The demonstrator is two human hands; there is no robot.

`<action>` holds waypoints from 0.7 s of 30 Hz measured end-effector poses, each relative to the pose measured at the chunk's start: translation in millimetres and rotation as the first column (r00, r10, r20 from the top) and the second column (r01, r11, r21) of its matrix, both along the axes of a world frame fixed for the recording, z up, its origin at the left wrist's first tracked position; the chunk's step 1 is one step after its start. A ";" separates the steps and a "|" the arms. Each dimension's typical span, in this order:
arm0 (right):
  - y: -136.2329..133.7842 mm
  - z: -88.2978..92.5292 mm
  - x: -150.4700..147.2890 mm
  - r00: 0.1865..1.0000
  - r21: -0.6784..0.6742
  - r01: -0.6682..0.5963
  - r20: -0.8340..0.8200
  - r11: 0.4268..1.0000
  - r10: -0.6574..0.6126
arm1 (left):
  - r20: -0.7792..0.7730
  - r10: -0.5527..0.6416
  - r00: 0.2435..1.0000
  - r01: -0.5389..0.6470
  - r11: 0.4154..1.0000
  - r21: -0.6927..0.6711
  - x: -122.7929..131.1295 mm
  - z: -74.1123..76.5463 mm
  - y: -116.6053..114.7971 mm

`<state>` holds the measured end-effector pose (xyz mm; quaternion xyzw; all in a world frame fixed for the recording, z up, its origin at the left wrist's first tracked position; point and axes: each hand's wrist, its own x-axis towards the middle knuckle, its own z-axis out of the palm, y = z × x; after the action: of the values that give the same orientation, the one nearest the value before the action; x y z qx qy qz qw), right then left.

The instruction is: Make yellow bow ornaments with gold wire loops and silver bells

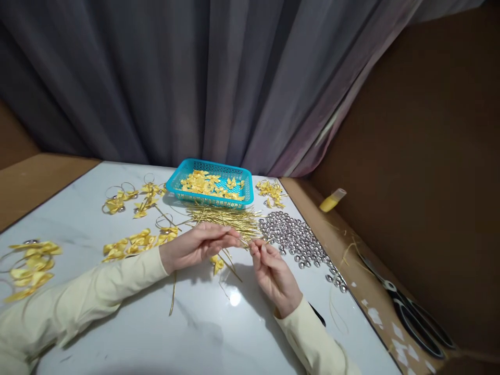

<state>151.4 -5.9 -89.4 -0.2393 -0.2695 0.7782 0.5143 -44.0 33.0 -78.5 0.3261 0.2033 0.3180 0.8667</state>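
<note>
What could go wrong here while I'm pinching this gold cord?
The right hand works right beside the silver bells; a sleeve sweep might roll some off the table. The yellow bow just below the left hand may slip off the thin gold cord pinched between both hands.

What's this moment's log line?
left hand: pinches gold cord | right hand: pinches same cord | yellow bow: beside left hand

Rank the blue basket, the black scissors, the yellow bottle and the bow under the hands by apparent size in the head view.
1. Blue basket and black scissors: similar span, and the scissors lie nearer the camera, so unranked.
2. Yellow bottle.
3. Yellow bow: smallest.
</note>
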 end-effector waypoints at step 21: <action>-10.5 6.2 4.4 0.783 -0.022 -0.536 0.361 0.844 0.506 | -0.623 -0.431 0.653 0.731 0.572 0.371 -6.2 16.6 -1.6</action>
<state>155.8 -16.3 -83.2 -0.2698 -0.4442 0.8223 0.2318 -50.2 31.4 -61.9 0.6951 0.1708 -0.0382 0.6973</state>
